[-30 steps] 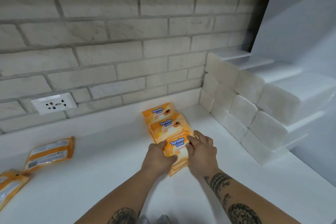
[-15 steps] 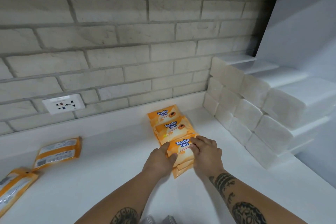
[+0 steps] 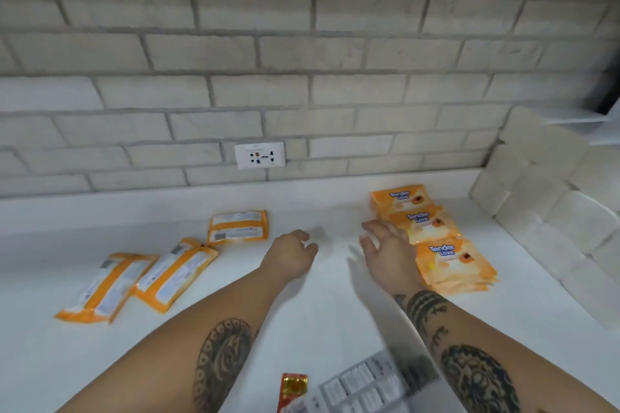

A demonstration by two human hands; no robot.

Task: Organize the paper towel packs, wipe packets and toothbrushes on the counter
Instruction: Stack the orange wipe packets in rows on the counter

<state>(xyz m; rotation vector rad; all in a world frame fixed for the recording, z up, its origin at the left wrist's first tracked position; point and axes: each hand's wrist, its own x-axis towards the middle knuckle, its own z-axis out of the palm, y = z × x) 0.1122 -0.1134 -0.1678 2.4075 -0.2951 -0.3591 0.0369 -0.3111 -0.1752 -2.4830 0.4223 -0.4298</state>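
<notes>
Head view: row of wipe packets [image 3: 436, 238], three overlapped, sits right on the counter [image 3: 318, 312], near the paper towel packs [image 3: 550, 211]; loose wipe packets [image 3: 174, 273] lie left.
Left hand [image 3: 290, 256]: over bare counter mid-scene, fingers loosely curled, holding nothing, aimed left.
Right hand [image 3: 385, 255]: palm down, fingers spread, at the row's left edge; contact unclear.
Step (my read): fetch the closest loose packet [image 3: 238, 226].
How: grip its long edges, flip it label-up, lay it on the row's near end with the same overlap; don't shove the row.
</notes>
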